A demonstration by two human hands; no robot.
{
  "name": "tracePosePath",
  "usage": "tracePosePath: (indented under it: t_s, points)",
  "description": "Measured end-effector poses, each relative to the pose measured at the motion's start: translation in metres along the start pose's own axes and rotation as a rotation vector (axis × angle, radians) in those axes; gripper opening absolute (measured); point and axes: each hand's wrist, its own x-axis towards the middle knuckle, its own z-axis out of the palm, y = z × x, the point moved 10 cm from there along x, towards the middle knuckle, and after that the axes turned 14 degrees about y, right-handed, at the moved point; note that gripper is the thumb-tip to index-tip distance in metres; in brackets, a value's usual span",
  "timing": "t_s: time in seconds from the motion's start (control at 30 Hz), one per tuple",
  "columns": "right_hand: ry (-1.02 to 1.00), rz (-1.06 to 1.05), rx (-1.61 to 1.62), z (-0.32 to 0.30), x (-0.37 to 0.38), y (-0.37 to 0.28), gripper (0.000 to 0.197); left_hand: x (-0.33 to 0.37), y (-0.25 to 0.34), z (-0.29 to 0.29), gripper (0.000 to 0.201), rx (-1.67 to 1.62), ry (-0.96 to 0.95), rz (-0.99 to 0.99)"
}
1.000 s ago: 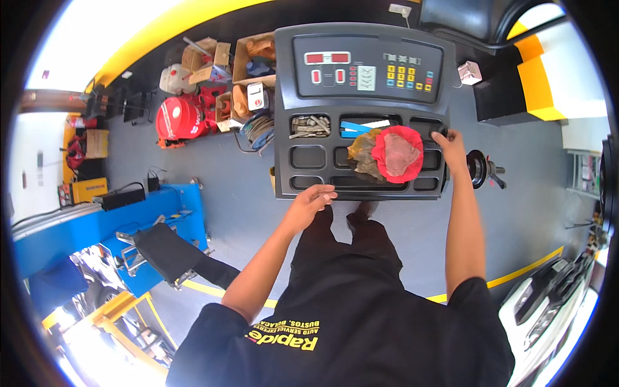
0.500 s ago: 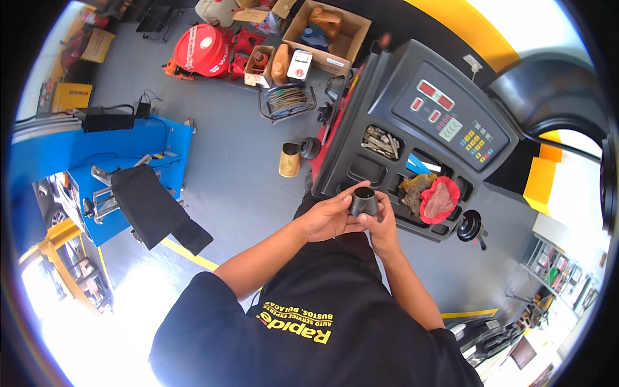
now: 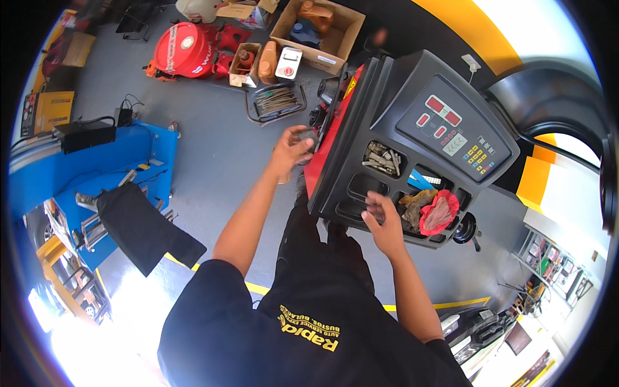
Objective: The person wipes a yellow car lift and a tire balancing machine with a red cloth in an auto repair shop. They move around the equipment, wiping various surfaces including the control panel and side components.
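My left hand is stretched forward to the red side of the wheel balancer, its fingers closed around a dark metal cone. The fingers and the machine's edge hide part of the cone. Nothing is held in my right hand, which hovers above the near edge of the black tool tray with its fingers apart and slightly blurred. Beside that hand, in the tray, lie a red-rimmed cloth and a brown rag. Wheel weights fill a farther compartment.
The wheel balancer's control panel rises behind the tray. A cable reel, an open cardboard box and a red drum stand on the floor ahead. At the left is a blue machine with a black cover.
Both hands were together around the cone. My left hand has carried it forward and left to the machine's side; my right hand has let go and stays over the tray.
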Motion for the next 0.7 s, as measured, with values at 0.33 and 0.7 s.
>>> tracePosePath:
  t_s: [0.33,0.7]
  points:
    - [-0.18,0.314,-0.037,0.021,-0.062,0.113,0.041,0.231,-0.135,-0.047,0.083,0.418,0.388,-0.105]
    - [-0.266,0.607,-0.059,0.04,-0.111,0.175,0.039,0.332,-0.172,-0.023,0.086,0.788,0.237,-0.023]
